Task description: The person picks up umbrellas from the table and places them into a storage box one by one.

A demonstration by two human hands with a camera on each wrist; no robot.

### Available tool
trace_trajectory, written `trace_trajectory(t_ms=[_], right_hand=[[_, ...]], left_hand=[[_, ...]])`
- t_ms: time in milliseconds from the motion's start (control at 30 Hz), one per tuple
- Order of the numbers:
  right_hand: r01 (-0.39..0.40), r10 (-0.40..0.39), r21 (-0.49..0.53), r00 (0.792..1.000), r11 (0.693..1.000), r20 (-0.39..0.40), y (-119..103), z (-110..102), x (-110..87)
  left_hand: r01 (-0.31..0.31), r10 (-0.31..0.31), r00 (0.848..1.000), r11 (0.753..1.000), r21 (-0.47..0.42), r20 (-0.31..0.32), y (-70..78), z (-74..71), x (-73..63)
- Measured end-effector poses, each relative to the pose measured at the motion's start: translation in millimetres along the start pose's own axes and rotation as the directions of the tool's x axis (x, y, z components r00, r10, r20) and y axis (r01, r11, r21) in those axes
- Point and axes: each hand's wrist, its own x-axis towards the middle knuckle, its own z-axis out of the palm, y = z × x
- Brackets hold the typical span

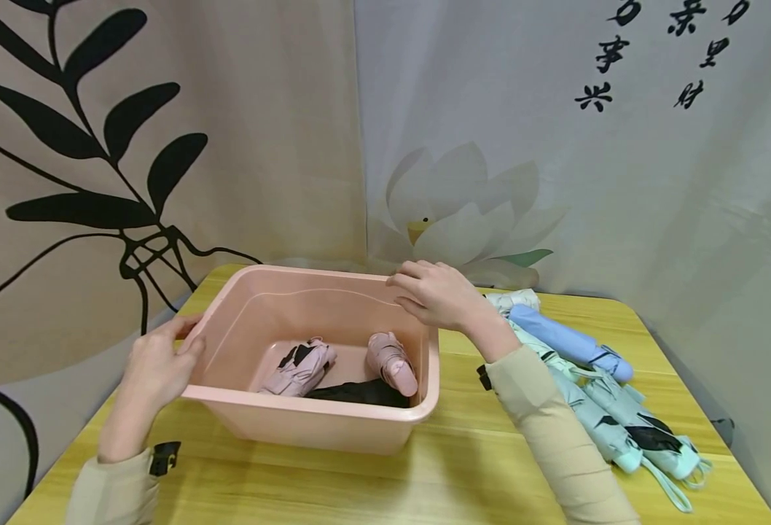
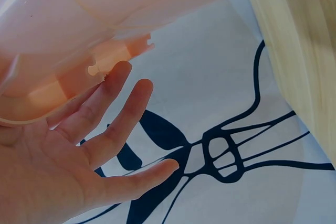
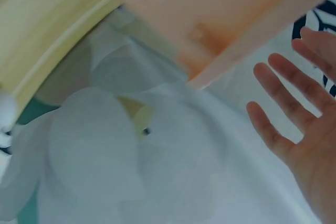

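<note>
A pink plastic bin (image 1: 307, 430) stands on the wooden table. Two folded pale pink umbrellas (image 1: 302, 368) lie inside it, with a black folded umbrella (image 1: 362, 394) partly hidden beneath them. My left hand (image 1: 162, 361) is at the bin's left rim; in the left wrist view its fingers (image 2: 126, 124) are spread, fairly straight, beside and below the rim. My right hand (image 1: 434, 292) reaches over the far right corner of the bin, its fingertips by the rim. Spread fingers (image 3: 283, 100) of that hand show beside the bin in the right wrist view.
Right of the bin lie several folded umbrellas: a blue one (image 1: 562, 339), mint green ones (image 1: 595, 423) with wrist loops, and a whitish one (image 1: 519, 299) farther back. The wooden table (image 1: 490, 467) ends at printed curtains (image 1: 280, 131) behind and to the sides.
</note>
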Motion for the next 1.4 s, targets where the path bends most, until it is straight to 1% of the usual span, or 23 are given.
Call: trace_trajectory(t_ms=[133,267,400,567,733,933,1067,1133,1300,1400], right_hand=[[-0.087,0.087,0.012,0.996,0.996,-0.023,14,4,-20.6],[-0.181,0.181,0.006,0.983,0.983,-0.024,25,9,-41.0],[-0.281,0.281,-0.004,0.960,0.960,0.003,37,15,-61.8],[-0.375,0.375,-0.003,0.927,0.927,0.024,50,24,-91.2],[-0.430,0.430,-0.008,0.902,0.903,0.037,61,34,-123.4],[-0.486,0.485,-0.009,0.871,0.874,0.086,69,43,-157.8],[-0.521,0.520,-0.022,0.847,0.853,0.107,70,47,-175.5],[-0.532,0.532,-0.033,0.839,0.846,0.113,70,49,-181.7],[-0.574,0.576,-0.057,0.803,0.817,0.154,72,58,-192.3],[-0.616,0.614,-0.059,0.763,0.785,0.202,74,64,-197.2]], left_hand=[[-0.004,0.004,1.000,1.000,-0.001,-0.003,-0.5,-0.1,-0.3],[-0.006,0.005,1.000,1.000,-0.003,-0.004,-0.5,-0.1,-0.6],[-0.004,0.004,1.000,1.000,-0.004,-0.004,-0.1,-0.3,-0.5],[-0.005,0.005,1.000,1.000,-0.003,0.005,0.2,0.2,-0.4],[-0.001,0.001,1.000,1.000,-0.004,0.005,-0.1,0.4,-0.3],[0.003,-0.003,1.000,1.000,-0.005,0.002,-0.6,0.8,-0.3],[-0.005,0.005,1.000,1.000,-0.005,-0.003,-0.6,-0.3,-0.5],[-0.006,0.006,1.000,1.000,-0.005,-0.005,-0.8,-0.9,-0.9],[-0.007,0.007,1.000,1.000,-0.001,-0.003,-0.6,-1.2,-0.9],[-0.007,0.007,1.000,1.000,-0.002,0.001,-0.5,-0.5,-0.7]])
